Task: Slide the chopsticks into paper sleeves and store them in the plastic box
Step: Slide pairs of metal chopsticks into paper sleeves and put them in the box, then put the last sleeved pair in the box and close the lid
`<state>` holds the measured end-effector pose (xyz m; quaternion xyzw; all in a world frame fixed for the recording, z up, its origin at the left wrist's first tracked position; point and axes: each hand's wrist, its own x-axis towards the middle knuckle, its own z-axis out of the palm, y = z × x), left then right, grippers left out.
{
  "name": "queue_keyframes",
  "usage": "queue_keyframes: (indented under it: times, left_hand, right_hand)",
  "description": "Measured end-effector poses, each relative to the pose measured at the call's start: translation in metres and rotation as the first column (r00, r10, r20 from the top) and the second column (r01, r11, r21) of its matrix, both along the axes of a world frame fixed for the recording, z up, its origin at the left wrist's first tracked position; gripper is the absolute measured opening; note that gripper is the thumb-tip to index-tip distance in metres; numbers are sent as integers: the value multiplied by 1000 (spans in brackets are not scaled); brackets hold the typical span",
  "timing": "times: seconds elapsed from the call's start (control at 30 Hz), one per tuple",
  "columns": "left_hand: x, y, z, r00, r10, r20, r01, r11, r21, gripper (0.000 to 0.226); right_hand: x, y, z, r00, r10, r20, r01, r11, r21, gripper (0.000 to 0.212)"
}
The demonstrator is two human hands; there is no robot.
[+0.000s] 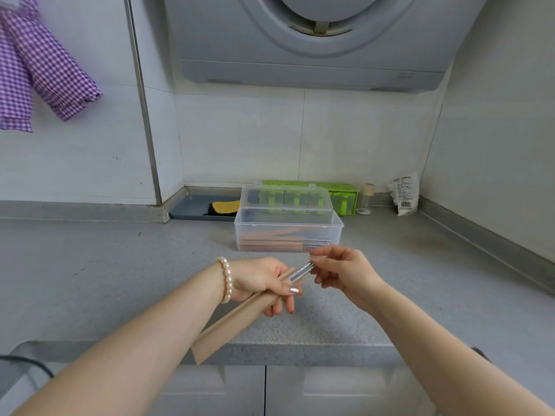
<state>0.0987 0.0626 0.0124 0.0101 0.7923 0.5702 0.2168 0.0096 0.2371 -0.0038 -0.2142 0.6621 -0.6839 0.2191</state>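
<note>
My left hand (264, 283) grips a long tan paper sleeve (228, 325) that slants down toward the counter's front edge. Metal chopsticks (301, 271) stick out of the sleeve's upper mouth, mostly inside it. My right hand (342, 271) pinches their exposed silver ends with its fingertips. Just behind the hands stands the clear plastic box (288, 232), its hinged lid raised. Several sleeved chopsticks lie inside along the front wall.
A green perforated rack (342, 193), a small clear jar (366, 199) and a white packet (404, 193) stand at the back wall. A grey tray (192, 210) holds a yellow sponge. A range hood hangs above. Purple checked cloth (45, 64) hangs at the left.
</note>
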Motion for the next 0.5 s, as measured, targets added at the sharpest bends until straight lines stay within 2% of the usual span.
queue_keyframes:
  times: [0.03, 0.13, 0.17, 0.23, 0.3, 0.37, 0.4, 0.43, 0.5]
  left_hand:
    - [-1, 1, 3, 1000, -13, 6, 13, 1000, -17, 3]
    - [-11, 2, 13, 999, -33, 12, 34, 997, -72, 12]
    - [-17, 1, 19, 1000, -1, -15, 0, 994, -111, 18]
    - [-36, -10, 26, 977, 136, -167, -177, 946, -270, 34]
    - [-55, -28, 31, 866, 288, -409, -449, 809, -380, 35]
    - [-66, -48, 23, 728, 336, -597, -656, 594, -466, 24]
    - [-71, -56, 18, 697, 312, -645, -702, 479, -527, 23]
    - [-75, -62, 10, 695, 279, -663, -713, 386, -585, 28]
    - [-83, -70, -5, 730, 215, -649, -683, 273, -678, 39]
  right_hand:
    - [-2, 1, 0, 999, 23, 35, -22, 999, -26, 3]
    - [-11, 4, 2, 994, 33, 108, -21, 993, -112, 7]
    - [-16, 7, 6, 994, 7, 112, 9, 991, -134, 7]
    - [-29, 15, 15, 992, -79, 102, 96, 981, -171, 8]
    - [-49, 30, 27, 977, -201, 72, 211, 958, -194, 8]
    - [-68, 50, 35, 949, -308, 64, 314, 921, -229, 8]
    - [-79, 59, 39, 932, -355, 76, 362, 898, -251, 8]
    - [-88, 68, 41, 913, -395, 98, 407, 873, -269, 7]
    - [-104, 78, 44, 873, -462, 155, 488, 817, -308, 6]
